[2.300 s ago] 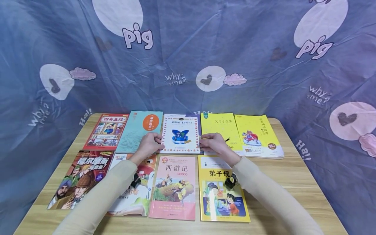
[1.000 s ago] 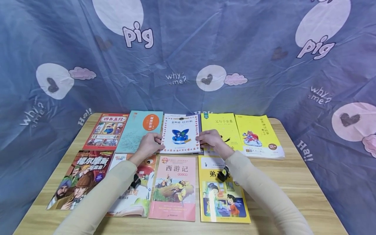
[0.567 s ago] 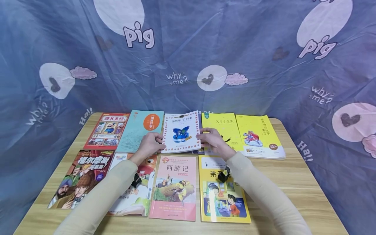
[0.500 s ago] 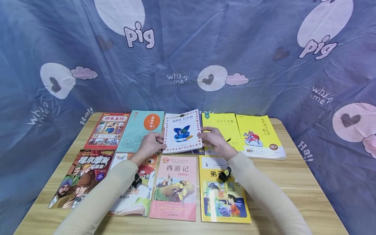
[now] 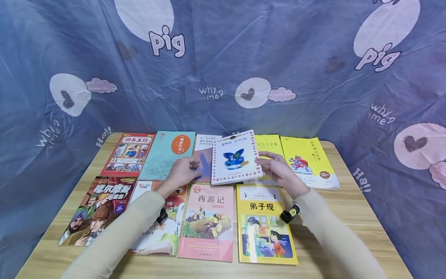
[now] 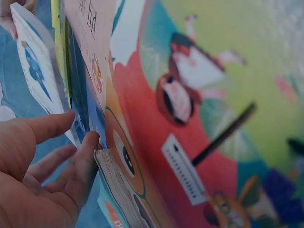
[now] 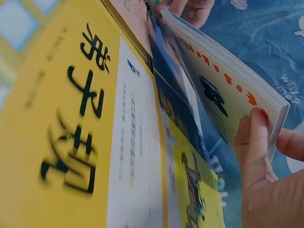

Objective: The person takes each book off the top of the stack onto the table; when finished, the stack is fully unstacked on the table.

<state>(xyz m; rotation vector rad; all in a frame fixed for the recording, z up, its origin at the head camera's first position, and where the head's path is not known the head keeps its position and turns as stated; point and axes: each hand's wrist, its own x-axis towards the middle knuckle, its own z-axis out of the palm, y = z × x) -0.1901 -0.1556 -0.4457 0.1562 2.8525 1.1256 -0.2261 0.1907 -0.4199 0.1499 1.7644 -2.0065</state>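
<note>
A white book with a blue butterfly-winged picture and a red leaf border (image 5: 237,158) is raised and tilted above the back row. My right hand (image 5: 277,168) pinches its right edge; in the right wrist view fingertips (image 7: 259,118) press the cover. My left hand (image 5: 182,172) is off the book, its fingers loosely bent with nothing between them. In the left wrist view the left hand (image 6: 45,166) is near a book's page edges. A white-and-purple book (image 5: 203,162) lies partly uncovered beneath the raised one.
Flanking it at the back are a red book (image 5: 129,155), a teal book (image 5: 162,155) and two yellow books, one partly covered. In front lie a detective comic (image 5: 94,213), a red-and-white picture book (image 5: 167,236), a pink book (image 5: 205,224) and a yellow-bordered book (image 5: 266,232).
The white book, first held by both hands, has lifted, tilted and shifted right in my right hand. My left hand has let go of it, and more of the purple book beneath shows.
</note>
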